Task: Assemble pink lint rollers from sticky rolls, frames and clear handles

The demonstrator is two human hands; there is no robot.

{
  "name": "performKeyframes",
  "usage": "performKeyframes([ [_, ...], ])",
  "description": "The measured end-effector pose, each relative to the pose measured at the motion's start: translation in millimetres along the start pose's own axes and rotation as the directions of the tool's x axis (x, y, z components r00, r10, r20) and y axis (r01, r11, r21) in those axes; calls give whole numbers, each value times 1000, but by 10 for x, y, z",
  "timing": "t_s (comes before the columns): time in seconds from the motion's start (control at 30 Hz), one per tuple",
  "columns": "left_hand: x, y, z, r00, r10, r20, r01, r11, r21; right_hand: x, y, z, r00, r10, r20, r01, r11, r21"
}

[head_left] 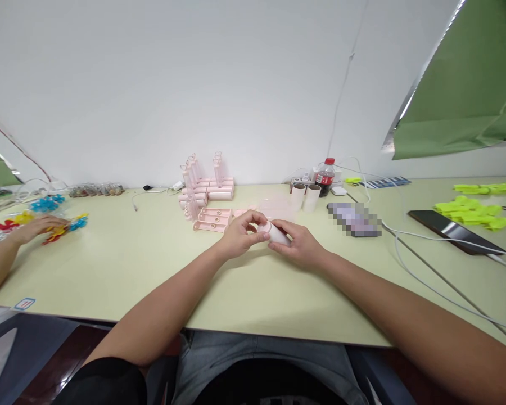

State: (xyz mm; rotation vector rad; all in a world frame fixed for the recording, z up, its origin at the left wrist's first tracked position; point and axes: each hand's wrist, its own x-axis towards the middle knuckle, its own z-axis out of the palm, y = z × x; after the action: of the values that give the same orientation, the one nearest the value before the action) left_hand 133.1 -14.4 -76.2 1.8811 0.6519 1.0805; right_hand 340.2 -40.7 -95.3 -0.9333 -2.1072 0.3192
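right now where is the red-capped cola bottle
In the head view, the red-capped cola bottle stands right of centre near the wall, just behind the right one of two white tubes.

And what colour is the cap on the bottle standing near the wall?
The cap on the bottle is red, best seen in the head view.

The held tube (pixel 279 235) is white, the tray (pixel 214 218) pale pink, the tabletop (pixel 122 264) pale yellow-green.
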Motion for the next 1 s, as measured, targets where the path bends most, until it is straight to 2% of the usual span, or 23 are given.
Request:
performKeyframes([
  [0.63,-3,8,32,1000,-13,-29,14,999,36,5,-27,-23,1000,27,-5,-27,1000,9],
  [0.9,-6,-92,109,997,-37,-70,32,998,-60,-3,-65,-21,998,53,-30,-52,998,34],
  [1.0,-4,-101,97,998,-14,-67,13,1000,-17,-5,-44,-18,996,82,-29,-81,996,44],
])
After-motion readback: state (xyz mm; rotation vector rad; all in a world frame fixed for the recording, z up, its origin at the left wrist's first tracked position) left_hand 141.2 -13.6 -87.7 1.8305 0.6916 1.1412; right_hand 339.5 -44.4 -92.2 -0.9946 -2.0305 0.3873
